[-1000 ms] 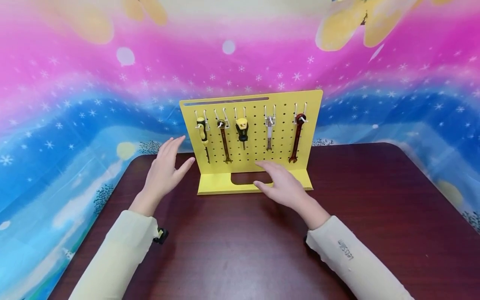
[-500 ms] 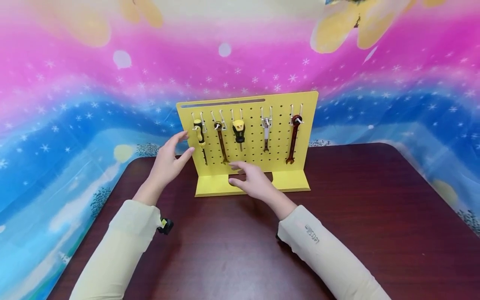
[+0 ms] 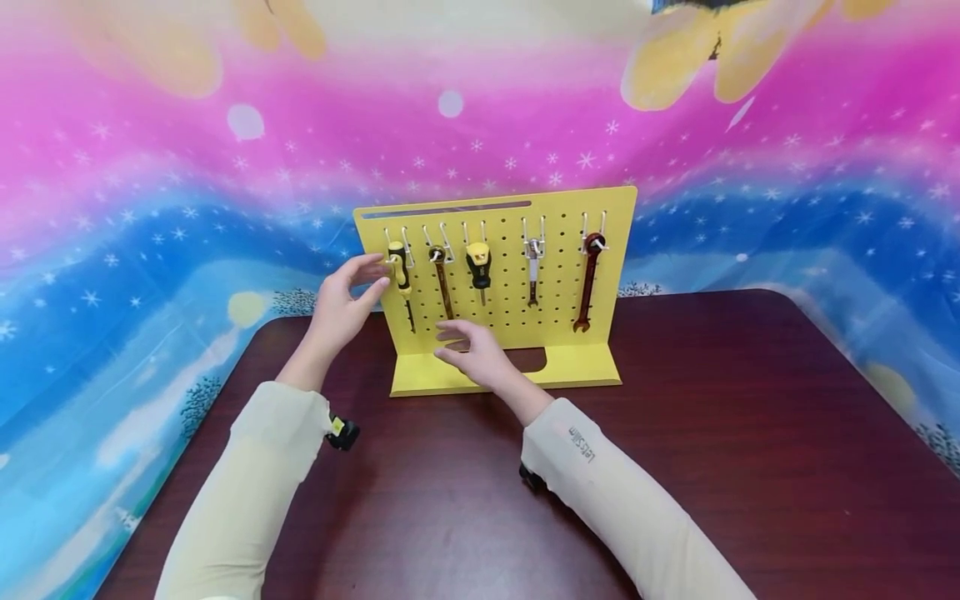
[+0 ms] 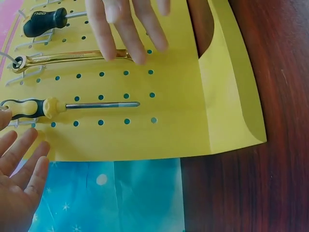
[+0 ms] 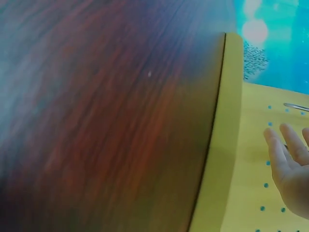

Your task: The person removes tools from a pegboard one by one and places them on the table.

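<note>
My left hand (image 3: 347,302) has its fingers (image 4: 21,159) spread and loose, tips just at the yellow-and-black handle of the screwdriver (image 3: 401,271) on the leftmost hooks; I judge this the reach, with nothing gripped yet. My right hand (image 3: 472,350) hovers flat, fingers (image 4: 126,31) straight, over the lower end of the bronze wrench (image 4: 72,57) next along. Next I'd need to curl round the handle and lift it off its hooks without swinging the shaft. Beyond stands the yellow pegboard (image 3: 562,275) on the bench (image 3: 712,433). The left wrist view shows the screwdriver's shaft lying free against the board; the head view shows the whole row.
</note>
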Demonstrator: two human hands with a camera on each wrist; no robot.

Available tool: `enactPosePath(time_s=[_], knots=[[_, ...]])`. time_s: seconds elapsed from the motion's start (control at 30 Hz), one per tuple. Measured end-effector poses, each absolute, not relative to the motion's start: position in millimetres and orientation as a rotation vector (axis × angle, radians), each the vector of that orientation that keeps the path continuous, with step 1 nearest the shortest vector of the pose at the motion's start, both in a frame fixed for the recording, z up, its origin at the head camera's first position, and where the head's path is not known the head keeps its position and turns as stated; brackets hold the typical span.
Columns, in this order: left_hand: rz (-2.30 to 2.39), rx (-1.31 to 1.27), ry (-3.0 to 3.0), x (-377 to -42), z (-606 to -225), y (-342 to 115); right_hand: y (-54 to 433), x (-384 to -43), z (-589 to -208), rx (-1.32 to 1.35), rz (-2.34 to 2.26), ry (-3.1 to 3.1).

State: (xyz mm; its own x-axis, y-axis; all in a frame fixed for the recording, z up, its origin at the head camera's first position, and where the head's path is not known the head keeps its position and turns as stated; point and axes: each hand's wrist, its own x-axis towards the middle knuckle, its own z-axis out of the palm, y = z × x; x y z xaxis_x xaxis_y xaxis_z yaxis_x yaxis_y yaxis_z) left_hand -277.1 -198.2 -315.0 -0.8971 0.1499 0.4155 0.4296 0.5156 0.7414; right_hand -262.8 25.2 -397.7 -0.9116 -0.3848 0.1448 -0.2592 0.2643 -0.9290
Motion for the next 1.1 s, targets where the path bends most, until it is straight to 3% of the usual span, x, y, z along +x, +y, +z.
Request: enactPosePath(time_s=[1.1], knots=[[-1.488, -0.393, -2.428, -293, -320, -189, -5, -283, -407, -0.444, -1.977, 2.160]])
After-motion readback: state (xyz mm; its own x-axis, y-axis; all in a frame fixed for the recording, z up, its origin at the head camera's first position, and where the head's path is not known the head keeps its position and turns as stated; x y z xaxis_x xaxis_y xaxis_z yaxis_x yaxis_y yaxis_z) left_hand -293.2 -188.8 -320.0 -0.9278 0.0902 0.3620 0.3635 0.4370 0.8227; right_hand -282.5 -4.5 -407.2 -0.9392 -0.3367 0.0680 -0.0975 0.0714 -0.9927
